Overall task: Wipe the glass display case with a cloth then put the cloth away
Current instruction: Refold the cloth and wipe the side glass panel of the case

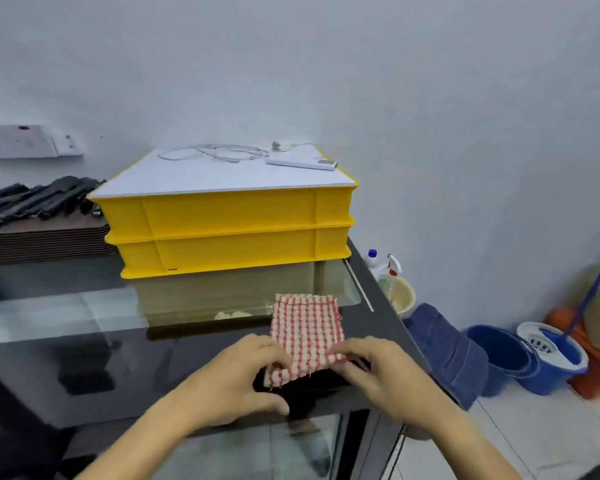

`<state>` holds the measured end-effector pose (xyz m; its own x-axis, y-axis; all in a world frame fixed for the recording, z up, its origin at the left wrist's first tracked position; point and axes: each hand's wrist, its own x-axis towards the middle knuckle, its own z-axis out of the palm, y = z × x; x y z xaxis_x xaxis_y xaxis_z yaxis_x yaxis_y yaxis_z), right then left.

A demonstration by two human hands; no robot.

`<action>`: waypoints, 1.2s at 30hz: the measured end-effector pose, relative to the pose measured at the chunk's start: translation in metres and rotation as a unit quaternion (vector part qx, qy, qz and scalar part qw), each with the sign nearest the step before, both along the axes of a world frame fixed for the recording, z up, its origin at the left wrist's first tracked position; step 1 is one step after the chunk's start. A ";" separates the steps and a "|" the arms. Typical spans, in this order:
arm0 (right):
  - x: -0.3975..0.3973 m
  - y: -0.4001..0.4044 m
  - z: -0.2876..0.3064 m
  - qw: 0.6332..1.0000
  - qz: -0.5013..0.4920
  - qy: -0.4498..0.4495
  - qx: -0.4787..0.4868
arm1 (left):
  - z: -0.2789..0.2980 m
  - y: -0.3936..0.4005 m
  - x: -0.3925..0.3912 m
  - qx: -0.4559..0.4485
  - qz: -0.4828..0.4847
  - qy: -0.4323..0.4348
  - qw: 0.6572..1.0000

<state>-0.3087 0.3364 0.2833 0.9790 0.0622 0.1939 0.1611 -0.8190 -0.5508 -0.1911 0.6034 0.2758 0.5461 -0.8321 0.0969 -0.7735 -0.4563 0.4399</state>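
Both hands, left [246, 372] and right [385, 368], pinching near edge of checked cloth [307, 332] flat on glass display case [84, 358], between and just beyond fingertips. Best folded square, corners matched. Yellow crates [229, 226] beyond.

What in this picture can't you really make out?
Head view only:
- Yellow crates: contents hidden by the white board on top.
- Checked cloth: near corners covered by left hand and right hand.
- Bottle beside the case: label too small.
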 end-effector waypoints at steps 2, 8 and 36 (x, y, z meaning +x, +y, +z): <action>0.021 -0.008 0.012 0.999 0.032 0.015 0.032 | 0.014 -0.007 0.005 -0.014 0.035 0.049 0.998; 0.086 -0.025 0.036 0.980 -0.001 0.057 0.189 | 0.047 -0.027 0.047 -0.111 0.155 0.107 0.976; 0.190 0.015 -0.009 0.938 0.239 0.052 -0.245 | 0.006 -0.031 0.146 -0.009 0.242 0.011 0.970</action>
<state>-0.1183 0.3512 0.2747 0.8282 0.5562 -0.0686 0.5411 -0.8255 -0.1604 -0.0450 0.5727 0.2821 0.8746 -0.4758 0.0933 -0.4608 -0.7560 0.4649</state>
